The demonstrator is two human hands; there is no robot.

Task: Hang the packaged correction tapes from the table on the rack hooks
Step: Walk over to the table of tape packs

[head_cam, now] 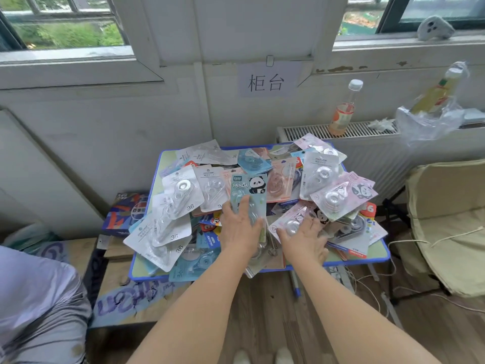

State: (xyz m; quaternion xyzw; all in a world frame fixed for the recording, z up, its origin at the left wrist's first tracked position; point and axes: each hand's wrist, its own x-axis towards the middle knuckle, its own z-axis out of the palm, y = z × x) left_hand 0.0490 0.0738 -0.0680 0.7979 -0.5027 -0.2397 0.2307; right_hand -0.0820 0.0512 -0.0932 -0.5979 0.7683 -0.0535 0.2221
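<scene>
Scene: A person stands over a small blue-edged table [147,278] heaped with packaged correction tapes [183,195], both bare arms reaching in from 6 o'clock.

Left hand: The left hand [240,229] grips a teal "PANDA" pack [249,190] near its lower half, fingers curled round the card's edges, the pack standing upright above the heap at centre frame.

Right hand: The right hand [305,239] lies on a pink panda pack [288,223] at about 4 o'clock of the teal one, fingers spread over the blister; whether it pinches the card or merely presses it cannot be told.

Pile: White "36" packs [173,232] fan out toward 9 o'clock; pink and silver packs crowd 2 o'clock. Cards overlap and tilt every way.

Rack: No hooks are in view, so the hanging point lies outside the frame.

Step in hand: Apparently picking packs off the heap; most of the job looks undone.

Doing it well: Lift each card straight up so neighbours do not slide off the table's near edge. Hold low on the card, leaving the top hang hole free for the hook. Take the top-lying packs first.

Risk: Slick blisters could shed a small avalanche toward 6 o'clock.

Surroundings: A drink bottle [343,111] stands on the radiator [315,130] at 1 o'clock.
</scene>
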